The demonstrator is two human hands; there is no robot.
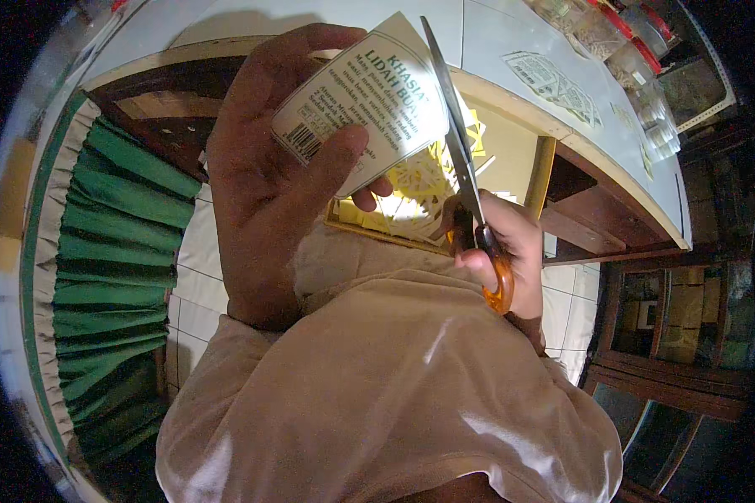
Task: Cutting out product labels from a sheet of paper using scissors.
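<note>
My left hand (277,144) grips a printed paper label (365,100) between thumb and fingers, tilted up in front of me. The label bears green writing and a barcode. In my right hand (509,239) is a pair of scissors (462,144) with amber plastic handles, my thumb through one loop. Its blades point up and lie along the label's right edge; whether they are parted or touch the paper is hard to tell. Below both hands, an open drawer (513,151) holds a heap of yellow and white paper strips (415,182).
On the white tabletop (402,6) lie more printed labels (550,85). Clear jars with red lids (635,56) stand at the far right. A green curtain (119,264) hangs at the left. A wooden cabinet with glass panes (673,377) stands low on the right.
</note>
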